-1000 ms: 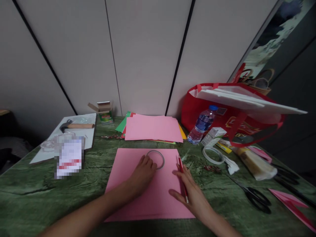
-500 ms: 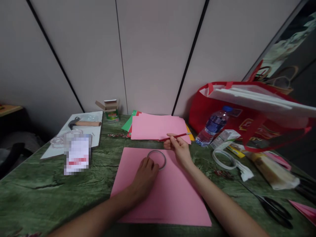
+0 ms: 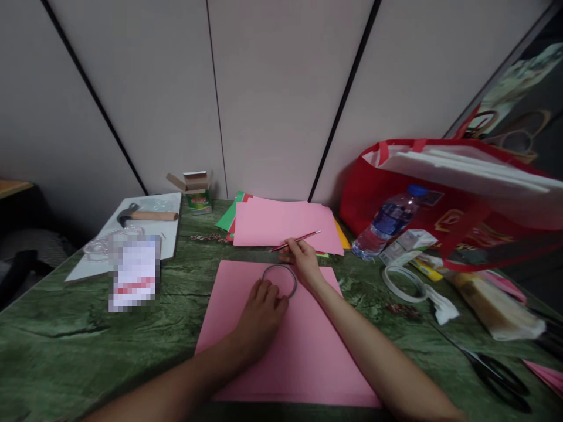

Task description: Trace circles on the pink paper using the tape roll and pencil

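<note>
A pink sheet of paper lies flat on the green table in front of me. Near its top edge rests a thin grey ring. The fingers of my left hand press on the lower left of the ring and pin it to the paper. Just beyond the ring, my right hand pinches a dark red pencil, held slanted above the paper's top edge with its tip to the left. Behind it lies a stack of pink sheets, with green, red and yellow ones underneath.
On the left are a hammer on a white board, a blurred white packet and an opened small box. At right stand a water bottle, a red bag, a white tape roll and black-handled scissors.
My right hand has moved left with the pencil, closer to the ring. My left hand stays on the ring. The view has shifted slightly.
</note>
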The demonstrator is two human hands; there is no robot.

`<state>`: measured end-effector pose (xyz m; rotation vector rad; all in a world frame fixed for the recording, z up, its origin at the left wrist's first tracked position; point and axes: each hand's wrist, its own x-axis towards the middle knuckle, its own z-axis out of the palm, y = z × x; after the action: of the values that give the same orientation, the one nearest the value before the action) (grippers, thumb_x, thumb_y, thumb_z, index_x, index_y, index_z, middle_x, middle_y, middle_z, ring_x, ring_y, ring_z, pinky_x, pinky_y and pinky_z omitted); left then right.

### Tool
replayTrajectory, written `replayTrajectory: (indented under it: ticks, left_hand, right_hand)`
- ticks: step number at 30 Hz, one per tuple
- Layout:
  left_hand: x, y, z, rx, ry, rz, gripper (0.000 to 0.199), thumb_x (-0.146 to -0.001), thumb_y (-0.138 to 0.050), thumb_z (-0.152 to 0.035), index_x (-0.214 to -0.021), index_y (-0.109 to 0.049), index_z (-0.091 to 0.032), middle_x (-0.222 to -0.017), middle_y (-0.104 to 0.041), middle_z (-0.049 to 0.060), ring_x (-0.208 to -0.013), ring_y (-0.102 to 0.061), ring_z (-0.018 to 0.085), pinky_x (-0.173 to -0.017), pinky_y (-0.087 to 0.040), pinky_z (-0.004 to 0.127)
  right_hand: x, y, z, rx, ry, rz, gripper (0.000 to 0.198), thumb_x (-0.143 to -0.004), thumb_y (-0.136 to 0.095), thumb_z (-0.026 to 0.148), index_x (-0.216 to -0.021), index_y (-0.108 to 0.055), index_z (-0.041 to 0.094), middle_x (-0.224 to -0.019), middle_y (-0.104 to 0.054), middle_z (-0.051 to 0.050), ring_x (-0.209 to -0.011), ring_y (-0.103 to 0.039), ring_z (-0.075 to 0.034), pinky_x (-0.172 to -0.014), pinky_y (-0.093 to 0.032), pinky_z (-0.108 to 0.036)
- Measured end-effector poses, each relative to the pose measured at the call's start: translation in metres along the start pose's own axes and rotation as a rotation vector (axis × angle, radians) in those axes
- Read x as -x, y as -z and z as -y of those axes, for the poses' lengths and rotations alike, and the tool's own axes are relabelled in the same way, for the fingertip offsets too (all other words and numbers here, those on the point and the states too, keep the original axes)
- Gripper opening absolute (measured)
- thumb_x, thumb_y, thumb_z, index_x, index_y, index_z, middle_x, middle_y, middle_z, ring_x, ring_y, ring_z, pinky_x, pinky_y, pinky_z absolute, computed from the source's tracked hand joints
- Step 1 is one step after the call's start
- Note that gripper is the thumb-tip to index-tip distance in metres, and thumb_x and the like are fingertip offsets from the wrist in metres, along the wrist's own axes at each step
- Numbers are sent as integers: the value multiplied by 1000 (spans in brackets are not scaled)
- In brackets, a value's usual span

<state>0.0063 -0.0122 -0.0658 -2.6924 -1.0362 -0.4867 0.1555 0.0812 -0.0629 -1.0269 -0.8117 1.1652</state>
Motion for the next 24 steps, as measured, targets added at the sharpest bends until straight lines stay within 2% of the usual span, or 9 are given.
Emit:
replayTrajectory:
  ticks: [4, 9, 15, 18, 20, 22, 24]
  left_hand:
    - [5, 3, -5, -57, -80, 24, 25, -82, -49, -8, -105, -58, -8, -98, -59, 13, -99, -53, 25, -91, -43, 42]
    - [7, 7, -10, -87, -89, 99, 30, -81, -45, -3, -109, -57, -4, -103, -60, 16, -101, -56, 27, -82, -49, 37]
    - [7, 4, -11, -104, -72, 48, 28, -79, -48, -3, -105, -58, -4, -98, -60, 15, -98, -56, 26, -81, -49, 38]
    - [6, 2, -10, -117, -62, 17, 24, -81, -47, -3, -101, -59, -7, -92, -60, 12, -92, -56, 23, -85, -47, 42]
    - [5, 3, -10, -103, -58, 33, 23, -82, -45, -3, -99, -59, -8, -90, -60, 11, -89, -56, 22, -86, -46, 43]
    - [3, 4, -10, -92, -66, 70, 21, -83, -44, -4, -98, -58, -8, -91, -59, 12, -90, -55, 23, -86, -46, 42]
    - [2, 6, -11, -89, -78, 100, 20, -83, -45, -4, -97, -59, -7, -91, -59, 13, -90, -55, 24, -86, -45, 42]
  right_hand:
    - [4, -1, 0, 110, 9, 93, 42, -60, -71, 56, -75, -56, 19, -58, -62, 2, -55, -61, -16, -54, -53, -30]
    - [4, -5, -8, 113, -14, 182, 41, -61, -70, 56, -75, -55, 20, -57, -62, 2, -56, -62, -17, -60, -54, -33]
    - [7, -7, -9, 109, 21, 243, 42, -62, -69, 57, -76, -56, 20, -60, -63, 1, -58, -63, -17, -62, -53, -33]
    - [9, -7, -5, 212, 116, 248, 39, -67, -66, 56, -76, -56, 20, -63, -63, 1, -61, -63, -17, -63, -52, -32]
    - [11, -7, 0, 278, 181, 303, 34, -73, -62, 53, -76, -56, 20, -68, -64, 0, -65, -63, -17, -65, -52, -32]
    - [15, -9, 4, 288, 199, 393, 30, -79, -57, 50, -80, -55, 20, -75, -66, -2, -67, -64, -16, -66, -53, -31]
    - [19, -13, 7, 275, 174, 459, 28, -82, -54, 49, -87, -52, 21, -79, -67, -2, -65, -65, -15, -61, -53, -30]
